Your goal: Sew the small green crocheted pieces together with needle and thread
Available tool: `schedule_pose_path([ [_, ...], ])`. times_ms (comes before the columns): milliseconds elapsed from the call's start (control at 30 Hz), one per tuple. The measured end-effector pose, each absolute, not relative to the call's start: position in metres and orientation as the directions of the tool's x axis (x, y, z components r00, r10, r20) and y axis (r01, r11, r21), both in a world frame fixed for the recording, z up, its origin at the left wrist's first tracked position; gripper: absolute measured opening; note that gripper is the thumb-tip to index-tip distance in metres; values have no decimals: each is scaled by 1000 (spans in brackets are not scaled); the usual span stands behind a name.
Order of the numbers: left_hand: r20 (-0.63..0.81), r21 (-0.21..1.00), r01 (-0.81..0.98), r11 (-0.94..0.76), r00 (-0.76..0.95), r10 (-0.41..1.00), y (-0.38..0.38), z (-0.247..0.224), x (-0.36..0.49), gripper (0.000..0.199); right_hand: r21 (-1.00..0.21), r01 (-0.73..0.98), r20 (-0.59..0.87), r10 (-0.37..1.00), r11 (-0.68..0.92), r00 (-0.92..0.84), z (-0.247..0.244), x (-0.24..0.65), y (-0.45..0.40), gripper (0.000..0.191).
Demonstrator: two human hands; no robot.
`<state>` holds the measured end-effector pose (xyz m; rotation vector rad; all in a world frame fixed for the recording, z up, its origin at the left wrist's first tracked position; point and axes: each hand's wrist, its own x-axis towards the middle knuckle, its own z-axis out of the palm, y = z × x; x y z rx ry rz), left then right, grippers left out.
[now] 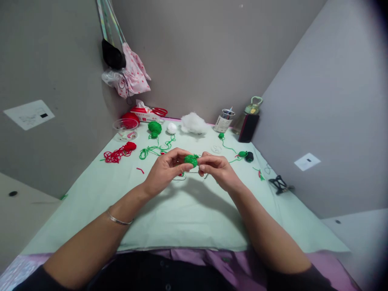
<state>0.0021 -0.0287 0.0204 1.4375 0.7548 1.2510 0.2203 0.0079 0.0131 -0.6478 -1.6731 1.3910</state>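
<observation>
Above the middle of the table, my left hand (168,167) grips a small rounded green crocheted piece (190,161) between thumb and fingers. My right hand (216,167) meets the piece at its right edge, with thumb and fingers pinched together. Whatever lies between those right fingertips is too small to make out. A thin dark strand (191,173) runs below the piece between the two hands. Bits of red and green show just under the left fingers, partly hidden. Loose green yarn (148,152) lies on the table beyond my left hand.
Red yarn (117,155), a green yarn ball (154,128), a white ball (171,128) and stuffing (194,123) lie around. A plastic tub (125,133), tissue box (145,114), red-handled scissors (159,112), pen tin (224,120), phone (249,128) and black stand (280,184) line the sides.
</observation>
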Motion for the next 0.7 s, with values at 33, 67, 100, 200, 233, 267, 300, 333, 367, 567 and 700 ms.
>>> schedule_pose_path([
  [33, 302, 950, -163, -267, 254, 919, -29, 21, 3, 27, -964, -134, 266, 822, 230, -503, 13, 219, 7, 14],
  [67, 304, 949, -162, -269, 254, 918, -29, 21, 4, 26, -967, -146, 256, 829, 211, -497, 13, 217, 6, 14],
  [100, 303, 950, -161, -269, 259, 917, -30, 21, 5, 26, -968, -157, 247, 835, 194, -491, 14, 215, 5, 14],
  [200, 308, 948, -175, -267, 287, 907, -30, 20, 8, 26, -971, -175, 227, 843, 160, -488, 14, 212, 2, 19],
  [233, 315, 945, -185, -270, 293, 903, -30, 19, 9, 25, -972, -176, 222, 841, 154, -492, 14, 211, 2, 19],
  [267, 324, 942, -194, -275, 299, 898, -30, 19, 9, 24, -973, -177, 219, 839, 149, -497, 14, 211, 1, 19],
  [300, 334, 938, -201, -283, 304, 892, -30, 18, 10, 23, -973, -181, 218, 837, 145, -501, 13, 211, 1, 19],
  [333, 347, 933, -205, -295, 306, 886, -30, 18, 10, 21, -972, -185, 218, 835, 142, -504, 13, 210, 1, 19],
  [367, 362, 928, -204, -311, 306, 880, -30, 18, 10, 19, -972, -186, 218, 835, 140, -506, 13, 210, 1, 19],
  [567, 414, 910, -128, -394, 267, 870, -32, 17, 11, 20, -973, -162, 224, 830, 163, -510, 15, 211, 3, 20],
  [700, 409, 913, -118, -392, 243, 880, -33, 16, 11, 23, -971, -148, 237, 823, 187, -517, 16, 215, 6, 17],
])
